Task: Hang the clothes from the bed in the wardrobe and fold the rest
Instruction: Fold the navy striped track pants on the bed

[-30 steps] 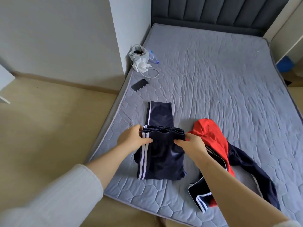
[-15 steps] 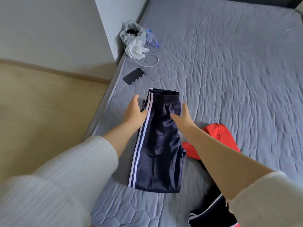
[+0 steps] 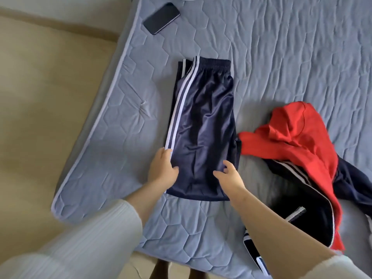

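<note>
— Navy trousers (image 3: 203, 125) with white side stripes lie folded flat on the grey quilted bed (image 3: 281, 57), waistband at the far end.
— And the hands?
— Left hand (image 3: 162, 170) rests on the striped edge near the lower end, fingers straight. Right hand (image 3: 231, 178) sits at the lower right part, fingers loosely spread, holding nothing.
— Anything else?
— Just right of the trousers, a red and navy jacket (image 3: 298, 141) lies crumpled. A black phone (image 3: 161, 18) sits near the bed's far left edge.
</note>
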`<state>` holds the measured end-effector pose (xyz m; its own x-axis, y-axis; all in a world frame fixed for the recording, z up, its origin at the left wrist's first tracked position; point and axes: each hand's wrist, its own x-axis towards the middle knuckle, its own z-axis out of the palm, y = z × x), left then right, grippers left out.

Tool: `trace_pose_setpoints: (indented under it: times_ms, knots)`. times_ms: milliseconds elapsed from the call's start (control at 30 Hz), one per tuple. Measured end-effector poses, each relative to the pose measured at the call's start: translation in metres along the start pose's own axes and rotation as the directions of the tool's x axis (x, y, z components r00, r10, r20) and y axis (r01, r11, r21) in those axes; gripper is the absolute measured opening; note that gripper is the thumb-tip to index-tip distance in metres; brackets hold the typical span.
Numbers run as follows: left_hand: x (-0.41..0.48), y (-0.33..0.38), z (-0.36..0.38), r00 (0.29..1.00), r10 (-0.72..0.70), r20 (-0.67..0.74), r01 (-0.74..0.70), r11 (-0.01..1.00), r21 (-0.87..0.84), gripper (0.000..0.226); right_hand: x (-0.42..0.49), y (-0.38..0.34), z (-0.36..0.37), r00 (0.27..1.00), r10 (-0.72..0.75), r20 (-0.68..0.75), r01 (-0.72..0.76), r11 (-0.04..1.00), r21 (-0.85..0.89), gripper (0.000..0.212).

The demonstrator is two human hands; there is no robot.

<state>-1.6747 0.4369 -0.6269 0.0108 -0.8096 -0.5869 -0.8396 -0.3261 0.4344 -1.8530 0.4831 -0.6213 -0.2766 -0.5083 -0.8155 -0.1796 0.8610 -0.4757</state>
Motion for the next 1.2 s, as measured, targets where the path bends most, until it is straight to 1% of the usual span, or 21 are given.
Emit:
trace_pose_setpoints:
  times_ms: [67,133,200,233,300,400,467,500,633,767,833,867,900,933,1000,1033,1067,1100,1133,1167,1200]
  knots:
    - [-0.003,-0.02,0.023,0.999,-0.024,0.031,0.023,1.0,0.009,0.061,0.005,0.025,0.01,0.994,0.102,-0.043,-0.097,0.99,0.105,0.056]
    - [-0.006,-0.032,0.041,0.996,-0.077,0.037,0.08,0.992,-0.102,0.066,0.007,0.045,0.017,0.974,0.141,-0.175,-0.118,0.984,0.135,0.06]
    - [-0.008,-0.039,0.05,0.979,-0.189,-0.079,0.165,0.954,-0.251,0.067,0.008,0.056,0.018,0.935,0.147,-0.322,-0.133,0.989,0.067,0.067]
    - [-0.008,-0.042,0.052,0.953,-0.273,-0.133,0.216,0.917,-0.335,0.065,0.011,0.058,0.016,0.928,0.151,-0.341,-0.138,0.989,0.062,0.07]
    - [-0.004,-0.047,0.052,0.913,-0.384,-0.14,0.292,0.853,-0.433,0.055,0.018,0.061,0.011,0.953,0.148,-0.263,-0.109,0.982,0.155,0.065]
    - [-0.002,-0.048,0.051,0.947,-0.322,-0.009,0.293,0.873,-0.389,0.017,0.023,0.064,0.004,0.977,0.127,-0.173,-0.099,0.982,0.159,0.041]
    - [0.0,-0.048,0.049,0.951,-0.307,0.022,0.294,0.884,-0.363,0.036,0.024,0.062,0.004,0.981,0.123,-0.153,-0.103,0.986,0.129,0.017]
    - [0.001,-0.049,0.047,0.947,-0.32,0.03,0.308,0.876,-0.37,0.041,0.025,0.062,0.005,0.983,0.126,-0.135,-0.111,0.987,0.115,0.011]
    - [-0.005,-0.059,0.046,0.926,-0.375,0.039,0.351,0.817,-0.457,0.036,0.024,0.061,0.005,0.984,0.166,-0.07,-0.159,0.982,0.098,0.009]
    - [-0.019,-0.068,0.051,0.885,-0.458,0.081,0.422,0.718,-0.553,0.024,0.019,0.072,0.006,0.973,0.221,-0.07,-0.21,0.967,0.145,0.022]
    - [-0.02,-0.068,0.053,0.877,-0.474,0.082,0.434,0.708,-0.557,0.021,0.017,0.073,0.004,0.973,0.213,-0.092,-0.202,0.972,0.12,0.025]
    - [-0.021,-0.066,0.053,0.884,-0.463,0.065,0.422,0.73,-0.537,0.018,0.017,0.073,0.004,0.975,0.189,-0.113,-0.18,0.98,0.086,0.026]
    - [-0.021,-0.065,0.054,0.899,-0.435,0.043,0.399,0.777,-0.488,0.013,0.017,0.074,0.004,0.978,0.148,-0.15,-0.147,0.989,0.015,0.028]
    - [-0.022,-0.063,0.055,0.92,-0.392,0.013,0.361,0.836,-0.413,0.008,0.015,0.074,0.006,0.973,0.078,-0.215,-0.105,0.988,-0.117,0.034]
    - [-0.028,-0.064,0.055,0.958,-0.249,-0.141,0.223,0.958,-0.179,0.044,0.008,0.075,0.01,0.923,-0.188,-0.335,0.012,0.886,-0.463,0.052]
    - [-0.031,-0.063,0.053,0.966,-0.081,-0.246,0.083,0.997,-0.001,0.057,0.004,0.076,0.013,0.883,-0.348,-0.314,0.103,0.798,-0.594,0.056]
    - [-0.034,-0.063,0.054,0.945,0.142,-0.294,-0.088,0.978,0.19,0.063,0.001,0.078,0.017,0.853,-0.47,-0.227,0.204,0.701,-0.683,0.057]
    - [-0.037,-0.061,0.055,0.902,0.336,-0.271,-0.234,0.908,0.347,0.065,0.0,0.08,0.02,0.835,-0.541,-0.1,0.298,0.598,-0.744,0.056]
    - [-0.039,-0.061,0.058,0.842,0.505,-0.187,-0.385,0.807,0.448,0.066,0.001,0.083,0.023,0.827,-0.562,0.036,0.37,0.495,-0.786,0.055]
    - [-0.041,-0.062,0.061,0.803,0.595,-0.034,-0.502,0.707,0.498,0.067,0.003,0.087,0.026,0.827,-0.542,0.152,0.415,0.404,-0.815,0.057]
    - [-0.043,-0.062,0.065,0.783,0.606,0.14,-0.576,0.62,0.532,0.071,0.006,0.092,0.028,0.835,-0.497,0.236,0.437,0.337,-0.834,0.061]
